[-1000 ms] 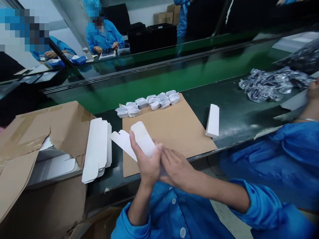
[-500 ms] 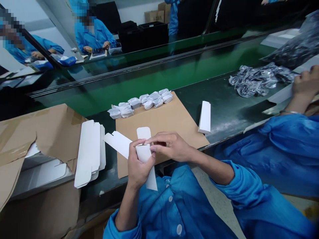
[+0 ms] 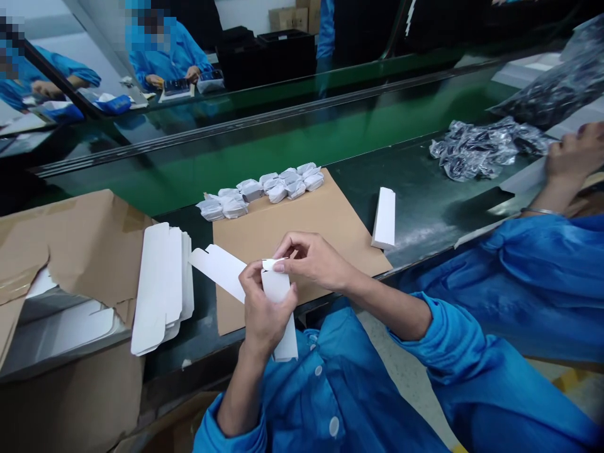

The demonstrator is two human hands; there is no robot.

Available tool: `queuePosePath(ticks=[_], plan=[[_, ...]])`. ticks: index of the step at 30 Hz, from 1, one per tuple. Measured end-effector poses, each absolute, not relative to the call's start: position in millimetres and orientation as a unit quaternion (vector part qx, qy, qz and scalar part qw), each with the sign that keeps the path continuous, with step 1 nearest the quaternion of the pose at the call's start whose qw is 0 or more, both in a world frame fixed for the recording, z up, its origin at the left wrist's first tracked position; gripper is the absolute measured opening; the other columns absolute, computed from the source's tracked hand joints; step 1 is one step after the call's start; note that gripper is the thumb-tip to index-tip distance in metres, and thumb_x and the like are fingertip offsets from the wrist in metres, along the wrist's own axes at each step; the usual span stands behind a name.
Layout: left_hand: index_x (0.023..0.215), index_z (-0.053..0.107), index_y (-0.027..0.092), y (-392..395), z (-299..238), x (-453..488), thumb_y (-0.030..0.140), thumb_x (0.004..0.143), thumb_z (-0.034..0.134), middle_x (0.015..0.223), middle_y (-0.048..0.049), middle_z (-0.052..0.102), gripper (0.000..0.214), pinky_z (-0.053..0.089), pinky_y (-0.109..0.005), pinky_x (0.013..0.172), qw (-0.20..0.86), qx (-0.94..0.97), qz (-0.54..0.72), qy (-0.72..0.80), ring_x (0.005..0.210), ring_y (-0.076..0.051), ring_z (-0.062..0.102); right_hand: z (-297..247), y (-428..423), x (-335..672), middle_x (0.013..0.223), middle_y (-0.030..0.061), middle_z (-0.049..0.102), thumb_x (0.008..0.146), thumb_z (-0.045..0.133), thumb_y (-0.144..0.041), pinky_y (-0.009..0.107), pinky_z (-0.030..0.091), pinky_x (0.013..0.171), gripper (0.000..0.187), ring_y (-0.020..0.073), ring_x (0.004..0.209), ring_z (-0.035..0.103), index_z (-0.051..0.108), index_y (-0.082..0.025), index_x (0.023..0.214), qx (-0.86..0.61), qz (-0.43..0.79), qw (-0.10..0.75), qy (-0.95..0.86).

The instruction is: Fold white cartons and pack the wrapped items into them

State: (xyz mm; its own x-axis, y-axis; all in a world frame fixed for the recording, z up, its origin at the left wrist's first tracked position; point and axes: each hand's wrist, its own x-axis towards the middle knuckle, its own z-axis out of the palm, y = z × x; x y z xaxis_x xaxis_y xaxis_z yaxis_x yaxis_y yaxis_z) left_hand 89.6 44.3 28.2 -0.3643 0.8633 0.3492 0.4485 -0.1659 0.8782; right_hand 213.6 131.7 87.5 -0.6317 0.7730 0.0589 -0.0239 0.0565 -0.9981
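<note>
My left hand [image 3: 265, 308] is wrapped round a narrow white carton [image 3: 278, 289], held upright over the front edge of the bench. With thumb and forefinger my right hand [image 3: 314, 258] pinches the flap at the carton's top end, which is bent over. Behind my left hand a flat white carton blank [image 3: 219, 270] lies on a brown cardboard sheet [image 3: 302, 217]. Several small white wrapped packets [image 3: 278, 185] sit in a row along the sheet's far edge. A closed white carton [image 3: 384, 217] rests just past the sheet's right side.
To the left, a stack of flat white cartons [image 3: 160, 283] leans by an open brown box [image 3: 70, 233] with more inside. Crumpled clear plastic bags [image 3: 486, 148] lie at right, near a co-worker's hand [image 3: 573, 154]. A green conveyor belt [image 3: 330, 132] runs behind; people in blue work across it.
The tall flap standing at the carton's top has been folded down by my right hand, which now pinches it. My left hand keeps its hold. The view has shifted slightly.
</note>
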Motion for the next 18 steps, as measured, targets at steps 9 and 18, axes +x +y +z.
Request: queuePosePath(ticks=[9, 18], plan=[[0.154, 0.01, 0.023, 38, 34, 76, 0.038, 0.082, 0.064, 0.158, -0.018, 0.027, 0.091, 0.042, -0.048, 0.107, 0.171, 0.611, 0.411, 0.654, 0.141, -0.035, 0.037, 83, 128, 212, 0.081, 0.0021, 0.067, 0.074, 0.077, -0.033, 0.025, 0.045, 0.069, 0.024, 0.0125, 0.075, 0.058, 0.069, -0.013, 0.085, -0.297, 0.635, 0.327, -0.634], [0.155, 0.006, 0.023, 38, 35, 82, 0.04, 0.085, 0.06, 0.16, -0.017, 0.023, 0.09, 0.042, -0.05, 0.108, 0.222, 0.608, 0.386, 0.658, 0.142, -0.033, 0.036, 74, 114, 222, 0.103, 0.0058, 0.07, 0.085, 0.067, -0.027, 0.031, 0.05, 0.086, 0.013, 0.0165, 0.099, 0.065, 0.072, -0.016, 0.091, -0.264, 0.606, 0.369, -0.653]])
